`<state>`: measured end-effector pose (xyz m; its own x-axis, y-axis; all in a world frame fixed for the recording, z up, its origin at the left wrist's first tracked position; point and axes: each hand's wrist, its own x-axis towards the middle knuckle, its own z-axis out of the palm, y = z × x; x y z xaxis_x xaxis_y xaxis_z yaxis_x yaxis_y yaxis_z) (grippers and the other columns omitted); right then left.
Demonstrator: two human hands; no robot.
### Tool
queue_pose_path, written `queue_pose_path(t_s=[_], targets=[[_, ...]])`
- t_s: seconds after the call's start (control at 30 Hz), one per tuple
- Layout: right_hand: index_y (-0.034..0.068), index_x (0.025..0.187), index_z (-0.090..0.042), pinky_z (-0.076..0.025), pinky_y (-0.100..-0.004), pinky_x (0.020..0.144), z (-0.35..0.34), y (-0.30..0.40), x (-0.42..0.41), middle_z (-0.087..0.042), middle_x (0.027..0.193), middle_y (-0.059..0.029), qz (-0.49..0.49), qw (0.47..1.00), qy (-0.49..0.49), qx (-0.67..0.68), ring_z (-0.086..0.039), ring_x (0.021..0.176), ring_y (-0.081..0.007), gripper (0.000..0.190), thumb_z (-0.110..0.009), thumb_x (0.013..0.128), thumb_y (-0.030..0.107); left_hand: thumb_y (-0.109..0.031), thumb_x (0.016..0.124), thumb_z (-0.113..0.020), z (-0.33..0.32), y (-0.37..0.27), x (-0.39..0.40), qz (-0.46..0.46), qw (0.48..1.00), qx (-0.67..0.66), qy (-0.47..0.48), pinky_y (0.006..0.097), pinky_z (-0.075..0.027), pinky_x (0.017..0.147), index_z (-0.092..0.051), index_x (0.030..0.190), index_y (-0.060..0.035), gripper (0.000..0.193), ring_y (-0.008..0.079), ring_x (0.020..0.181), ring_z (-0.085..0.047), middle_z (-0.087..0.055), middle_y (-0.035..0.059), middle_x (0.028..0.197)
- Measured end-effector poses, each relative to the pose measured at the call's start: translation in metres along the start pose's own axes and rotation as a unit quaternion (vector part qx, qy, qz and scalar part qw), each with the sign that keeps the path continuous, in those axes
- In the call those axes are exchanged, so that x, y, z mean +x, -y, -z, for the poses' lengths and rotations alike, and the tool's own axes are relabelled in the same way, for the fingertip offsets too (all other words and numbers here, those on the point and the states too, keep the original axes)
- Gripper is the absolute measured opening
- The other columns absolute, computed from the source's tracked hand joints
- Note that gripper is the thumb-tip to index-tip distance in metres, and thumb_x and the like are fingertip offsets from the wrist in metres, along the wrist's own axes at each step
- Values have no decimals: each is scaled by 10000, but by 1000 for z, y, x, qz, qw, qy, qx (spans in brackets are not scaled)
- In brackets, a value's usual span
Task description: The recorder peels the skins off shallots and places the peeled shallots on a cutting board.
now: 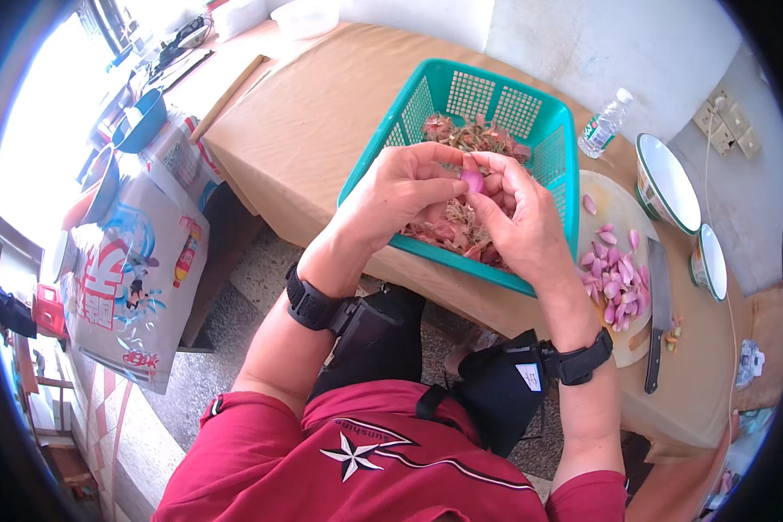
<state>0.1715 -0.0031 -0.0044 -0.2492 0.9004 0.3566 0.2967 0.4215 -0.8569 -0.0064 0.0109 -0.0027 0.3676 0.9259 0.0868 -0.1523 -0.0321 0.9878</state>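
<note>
Between the fingertips of my left hand (pixel 408 183) and my right hand (pixel 519 212) is a small purple shallot (pixel 472 181). Both hands grip it above a green plastic basket (pixel 457 264). Dry shallot skins and roots (pixel 476 137) lie in the basket, partly hidden by my hands. Right of the basket, a heap of peeled shallots (pixel 616 280) rests on a round cutting board (pixel 603 186). A kitchen knife (pixel 658 287) with a black handle lies along the board's right side.
A clear plastic bottle (pixel 605 124) stands behind the board. Two enamel bowls, a larger bowl (pixel 669 186) and a smaller bowl (pixel 711 261), sit by the wall. A brown cloth (pixel 313 98) covers the table. A printed plastic bag (pixel 137 280) hangs at the left.
</note>
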Motion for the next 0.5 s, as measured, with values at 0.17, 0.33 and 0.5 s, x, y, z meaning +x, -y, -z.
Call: queue_pose_path(t_s=[0.17,0.33,0.5], targets=[[-24,1184,-579,-524,-312,666,0,-7,1,-675,847,-145,54,998,-6,-25,-665,730,-191,330,-623,868,57,-47,878,-638,-3,-2,-1,10,1000,6,-23,147,-315,393,-566,1179,29,319,7,508,-466,-608,-9,733],[-37,1166,-595,-526,-326,686,0,-3,2,-680,857,-168,49,998,-8,-35,-673,750,-224,314,-617,875,81,-41,878,-637,-2,-2,-2,8,1000,-6,-24,139,-321,393,-554,1194,11,332,-1,523,-477,-630,1,750],[-53,1146,-604,-529,-342,713,1,-5,1,-679,875,-193,52,997,-14,-55,-681,786,-257,308,-610,880,102,-41,873,-647,-1,2,0,-23,999,14,-21,133,-334,394,-555,1209,1,351,-12,541,-496,-671,23,839]])
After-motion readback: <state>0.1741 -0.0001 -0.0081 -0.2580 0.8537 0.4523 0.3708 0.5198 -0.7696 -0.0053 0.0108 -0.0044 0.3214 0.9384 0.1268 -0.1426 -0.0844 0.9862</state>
